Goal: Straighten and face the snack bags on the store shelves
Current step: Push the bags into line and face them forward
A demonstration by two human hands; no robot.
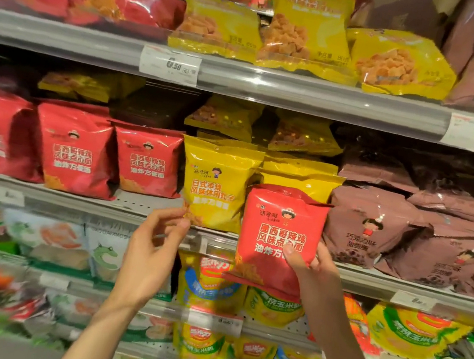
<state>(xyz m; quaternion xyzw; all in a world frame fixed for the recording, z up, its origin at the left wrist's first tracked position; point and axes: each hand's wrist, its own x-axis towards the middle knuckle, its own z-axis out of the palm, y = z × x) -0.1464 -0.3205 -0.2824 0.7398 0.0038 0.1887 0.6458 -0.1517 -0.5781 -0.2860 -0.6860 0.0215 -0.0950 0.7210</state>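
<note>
A: Nearest the lens: two bare forearms reaching up from the bottom edge. Right hand point(313, 269) grips a glossy red plastic snack bag with a cartoon child and white print point(278, 235). Thumb lies across the front lower right, fingers behind it.

B: On the shelf or off?

A: Off. It hangs in front of the grey metal middle shelf edge point(368, 282), upright, face toward the camera, top slightly tilted. It covers part of the yellow stack behind it.

B: Left hand?

A: Left hand point(153, 247) pinches the lower left corner of the upright glossy yellow snack bag with a cartoon child point(216, 185), thumb and fingertips closed on the corner. That bag stands on the middle shelf, facing out, just left of the held red one.

B: Neighbours?

A: Left of the yellow bag: row of matching red snack bags standing on the same shelf point(78, 151), faces forward, some leaning. Right: pile of matte brown snack bags point(401, 233), lying tilted and overlapping. More yellow bags lie flat further back.

B: Other levels?

A: Upper shelf carries yellow bags with pictured fried squares point(308, 35), red ones left, brown ones right. White paper price tag point(170, 65) on its rail. Below the hands: yellow and green corn-snack bags point(213, 284), plus white-green bags on the left, blurred.
</note>
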